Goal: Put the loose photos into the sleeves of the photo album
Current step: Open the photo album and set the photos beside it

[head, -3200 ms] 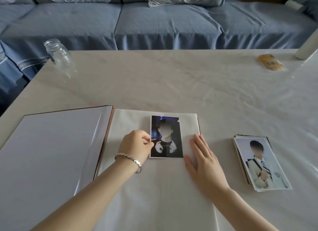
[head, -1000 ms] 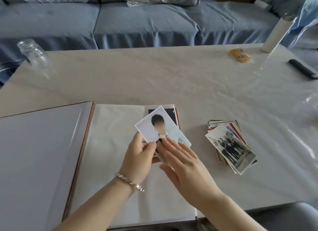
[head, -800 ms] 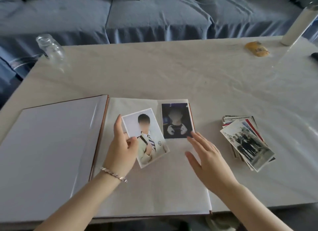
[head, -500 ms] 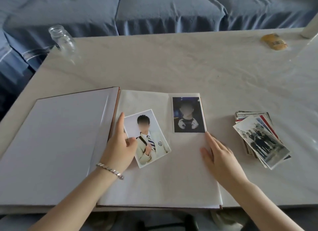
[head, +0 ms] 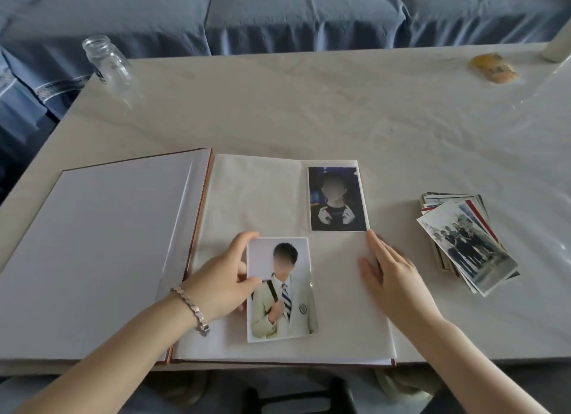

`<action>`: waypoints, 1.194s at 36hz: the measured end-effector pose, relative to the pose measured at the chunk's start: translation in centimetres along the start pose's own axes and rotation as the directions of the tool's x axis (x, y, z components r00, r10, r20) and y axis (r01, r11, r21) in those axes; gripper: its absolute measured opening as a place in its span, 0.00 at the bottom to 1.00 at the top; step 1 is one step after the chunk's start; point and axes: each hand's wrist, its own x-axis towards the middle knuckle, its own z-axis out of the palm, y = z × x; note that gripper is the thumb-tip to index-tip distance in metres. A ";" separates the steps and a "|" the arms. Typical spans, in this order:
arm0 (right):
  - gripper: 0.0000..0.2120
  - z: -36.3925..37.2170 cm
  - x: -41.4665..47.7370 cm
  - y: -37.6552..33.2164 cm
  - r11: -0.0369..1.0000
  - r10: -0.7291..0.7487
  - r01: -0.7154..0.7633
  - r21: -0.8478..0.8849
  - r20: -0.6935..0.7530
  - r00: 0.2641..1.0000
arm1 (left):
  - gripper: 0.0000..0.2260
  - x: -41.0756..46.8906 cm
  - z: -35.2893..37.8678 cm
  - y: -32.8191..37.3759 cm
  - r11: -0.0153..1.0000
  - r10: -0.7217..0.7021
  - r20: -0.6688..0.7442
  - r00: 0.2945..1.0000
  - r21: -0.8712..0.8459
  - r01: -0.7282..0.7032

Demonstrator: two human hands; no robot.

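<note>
The photo album (head: 256, 197) lies open at the table's near edge. A dark portrait photo (head: 337, 199) sits at the upper right of its right page. My left hand (head: 222, 277) pinches the left edge of a light portrait photo (head: 281, 290), thumb on top, holding it flat and upright on the lower middle of the page. My right hand (head: 389, 274) rests flat, fingers straight, on the page's right edge below the dark photo. A stack of loose photos (head: 463, 240) lies on the table right of the album, a group picture on top.
An empty glass jar (head: 106, 61) stands at the table's far left corner. A yellow packet (head: 494, 67) and a white cylinder (head: 556, 46) are at the far right. A blue sofa (head: 278, 12) runs behind the table. The album's left side (head: 99, 247) is a blank page under a clear film.
The light portrait photo has been turned upright and moved down and right on the page by my left hand. My right hand stays flat at the page's right edge.
</note>
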 end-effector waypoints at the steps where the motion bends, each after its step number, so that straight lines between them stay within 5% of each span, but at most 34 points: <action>1: 0.25 0.0 0.0 0.0 1.000 -0.001 0.001 -0.001 0.004 1.000 | 0.30 -0.1 0.2 0.1 1.000 -0.008 0.024 1.000 -0.011 0.008; 7: 0.24 0.0 -0.1 0.0 1.000 0.003 -0.003 -0.001 -0.002 1.000 | 0.31 -0.2 0.9 0.6 0.980 -0.080 0.072 0.994 -0.179 0.091; 24: 0.24 0.3 0.0 0.4 0.999 -0.001 0.002 0.044 -0.033 0.999 | 0.31 -0.9 -0.8 1.5 0.986 -0.151 0.073 0.986 -0.059 0.155; 43: 0.23 0.3 -0.1 0.6 0.996 -0.005 0.006 0.091 -0.005 1.000 | 0.32 1.0 3.7 3.5 0.993 0.101 -0.034 0.994 0.061 -0.099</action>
